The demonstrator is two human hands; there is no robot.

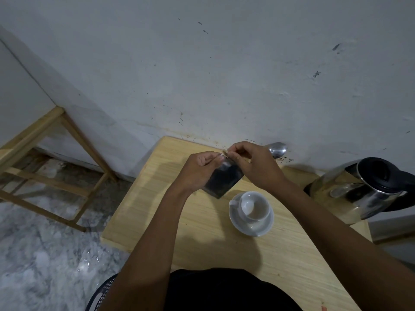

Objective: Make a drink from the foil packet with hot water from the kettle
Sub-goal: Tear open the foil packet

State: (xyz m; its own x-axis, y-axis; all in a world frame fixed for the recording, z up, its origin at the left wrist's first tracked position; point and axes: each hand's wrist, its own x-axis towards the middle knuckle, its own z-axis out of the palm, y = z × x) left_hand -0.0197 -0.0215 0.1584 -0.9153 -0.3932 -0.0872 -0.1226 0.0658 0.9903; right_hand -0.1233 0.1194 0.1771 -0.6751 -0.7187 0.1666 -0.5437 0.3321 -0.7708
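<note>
A dark foil packet [223, 178] hangs above the wooden table [170, 212], held at its top edge by both hands. My left hand [198, 168] pinches the top left corner, and my right hand [251, 162] pinches the top right part. A white cup [254, 206] stands empty on a white saucer [251, 227], just below and right of the packet. A steel kettle [359, 189] with a black lid and handle stands at the table's right edge.
A shiny metal object [278, 149] rests by the wall behind my right hand. A wooden frame stand [45, 153] stands on the marble floor to the left. A dark plastic basket [101, 292] shows at the bottom edge.
</note>
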